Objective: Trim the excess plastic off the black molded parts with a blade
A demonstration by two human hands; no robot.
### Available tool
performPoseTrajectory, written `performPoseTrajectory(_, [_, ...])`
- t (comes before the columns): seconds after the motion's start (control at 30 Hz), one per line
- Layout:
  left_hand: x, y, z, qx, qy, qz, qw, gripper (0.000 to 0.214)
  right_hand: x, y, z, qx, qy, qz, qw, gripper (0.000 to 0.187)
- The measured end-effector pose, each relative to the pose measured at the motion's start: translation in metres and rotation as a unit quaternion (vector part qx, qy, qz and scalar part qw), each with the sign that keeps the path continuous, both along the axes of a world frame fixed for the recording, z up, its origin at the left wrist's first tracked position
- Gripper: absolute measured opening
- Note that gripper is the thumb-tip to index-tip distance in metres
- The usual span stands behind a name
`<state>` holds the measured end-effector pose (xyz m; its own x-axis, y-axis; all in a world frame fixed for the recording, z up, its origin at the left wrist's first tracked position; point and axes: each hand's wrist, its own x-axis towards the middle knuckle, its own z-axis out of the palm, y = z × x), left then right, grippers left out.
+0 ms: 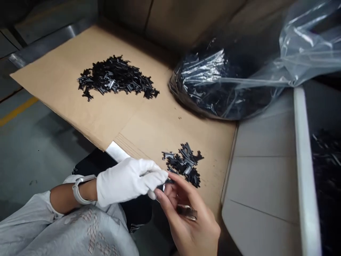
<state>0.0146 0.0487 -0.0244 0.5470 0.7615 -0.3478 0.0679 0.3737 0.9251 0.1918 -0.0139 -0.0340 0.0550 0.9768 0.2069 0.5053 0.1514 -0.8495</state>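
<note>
My left hand (130, 179) wears a white glove and pinches a small black plastic part (166, 183) at its fingertips. My bare right hand (188, 217) meets it from below, thumb and forefinger on the same part, and a metal tool (188, 212) lies across its palm. Both hands hover at the near edge of a brown cardboard sheet (149, 124). Just beyond the fingertips lies a small heap of black plastic parts (183, 164). A larger heap of the same parts (117, 78) lies at the far left of the cardboard.
A clear plastic bag full of black parts (221, 85) rests at the back right. A white bin wall (306, 170) stands at the right, with more black parts (327, 167) behind it. The grey floor with a yellow line (18, 110) lies to the left.
</note>
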Motion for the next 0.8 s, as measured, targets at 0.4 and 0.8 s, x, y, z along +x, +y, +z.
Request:
performPoseTrajectory(0.4, [-0.154,0.108,-0.014,0.200,0.636,0.257,0.700,0.067,0.048,0.034,-0.028,-0.088,-0.213,-0.205,0.951,0.072])
performPoseTrajectory(0.8, [-0.155,0.100,0.003,0.224,0.546,0.138,0.796,0.015,0.048,0.014,-0.005,-0.120,-0.144,-0.271,0.944,0.077])
